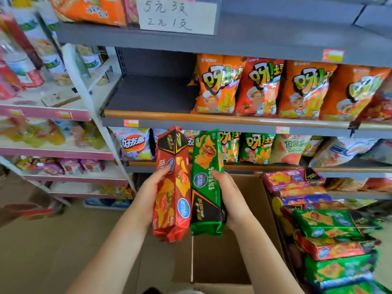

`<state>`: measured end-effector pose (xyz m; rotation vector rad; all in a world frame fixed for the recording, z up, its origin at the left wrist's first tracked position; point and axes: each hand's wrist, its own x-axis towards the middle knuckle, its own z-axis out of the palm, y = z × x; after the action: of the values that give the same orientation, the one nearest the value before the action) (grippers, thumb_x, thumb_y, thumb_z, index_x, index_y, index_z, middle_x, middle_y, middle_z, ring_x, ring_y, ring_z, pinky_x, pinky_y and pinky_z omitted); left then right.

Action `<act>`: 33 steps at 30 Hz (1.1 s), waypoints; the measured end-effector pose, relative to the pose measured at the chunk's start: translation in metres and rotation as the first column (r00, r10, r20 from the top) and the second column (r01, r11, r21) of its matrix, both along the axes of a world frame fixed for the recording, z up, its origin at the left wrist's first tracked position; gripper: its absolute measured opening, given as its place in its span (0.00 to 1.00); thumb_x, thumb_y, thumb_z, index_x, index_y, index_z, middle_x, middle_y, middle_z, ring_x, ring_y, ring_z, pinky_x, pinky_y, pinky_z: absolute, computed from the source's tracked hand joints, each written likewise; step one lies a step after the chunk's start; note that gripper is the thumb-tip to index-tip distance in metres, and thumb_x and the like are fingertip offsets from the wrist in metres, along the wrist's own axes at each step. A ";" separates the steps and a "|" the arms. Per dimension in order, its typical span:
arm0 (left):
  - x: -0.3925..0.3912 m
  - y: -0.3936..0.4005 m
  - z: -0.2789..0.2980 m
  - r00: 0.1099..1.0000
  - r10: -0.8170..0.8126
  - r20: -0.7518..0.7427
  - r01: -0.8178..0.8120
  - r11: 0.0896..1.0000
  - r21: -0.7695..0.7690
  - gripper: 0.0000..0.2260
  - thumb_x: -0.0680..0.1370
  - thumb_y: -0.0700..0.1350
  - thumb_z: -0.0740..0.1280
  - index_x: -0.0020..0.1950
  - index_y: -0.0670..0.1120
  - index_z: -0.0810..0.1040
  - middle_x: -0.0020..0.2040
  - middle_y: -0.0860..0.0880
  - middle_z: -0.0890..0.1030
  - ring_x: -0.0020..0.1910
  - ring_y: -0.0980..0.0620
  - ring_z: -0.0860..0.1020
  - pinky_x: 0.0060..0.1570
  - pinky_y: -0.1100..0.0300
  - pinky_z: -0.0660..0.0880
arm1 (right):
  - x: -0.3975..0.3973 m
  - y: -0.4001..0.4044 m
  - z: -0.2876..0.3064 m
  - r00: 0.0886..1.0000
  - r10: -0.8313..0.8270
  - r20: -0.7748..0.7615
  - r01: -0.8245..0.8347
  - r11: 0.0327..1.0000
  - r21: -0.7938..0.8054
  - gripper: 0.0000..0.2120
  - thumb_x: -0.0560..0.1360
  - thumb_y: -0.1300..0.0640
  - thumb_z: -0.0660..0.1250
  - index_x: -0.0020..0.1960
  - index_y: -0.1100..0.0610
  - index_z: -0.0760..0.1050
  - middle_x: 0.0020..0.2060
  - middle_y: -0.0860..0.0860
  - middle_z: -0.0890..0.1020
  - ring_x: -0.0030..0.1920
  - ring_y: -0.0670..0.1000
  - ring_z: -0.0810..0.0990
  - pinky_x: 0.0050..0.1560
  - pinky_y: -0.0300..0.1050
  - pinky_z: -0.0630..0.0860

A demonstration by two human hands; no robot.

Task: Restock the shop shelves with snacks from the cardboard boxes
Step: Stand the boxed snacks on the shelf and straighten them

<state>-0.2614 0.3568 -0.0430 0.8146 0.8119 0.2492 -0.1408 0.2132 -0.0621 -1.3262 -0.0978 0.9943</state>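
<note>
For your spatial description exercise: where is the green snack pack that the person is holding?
In the head view, the green snack pack stands upright at centre frame in the right hand, touching the red snack pack held by the left hand, above the open cardboard box.

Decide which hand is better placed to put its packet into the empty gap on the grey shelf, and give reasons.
Probably the left hand. Its long red snack packet rises directly below the bare grey shelf section; the right hand with the long green snack packet sits nearer the orange crisp bags.
</note>
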 end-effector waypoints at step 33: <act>0.124 0.336 0.036 0.964 -0.019 0.264 -0.140 0.808 0.573 0.10 0.72 0.47 0.73 0.53 0.51 0.82 0.48 0.51 0.87 0.50 0.51 0.85 0.51 0.54 0.80 | 0.110 0.376 0.057 0.917 0.164 0.364 -0.231 0.962 0.146 0.23 0.75 0.56 0.72 0.68 0.56 0.72 0.58 0.57 0.83 0.58 0.57 0.83 0.63 0.57 0.78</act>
<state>-0.1370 0.6929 -0.0074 1.3108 0.5084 0.6772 -0.0306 0.5890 -0.0047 -1.3242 -0.5948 0.8839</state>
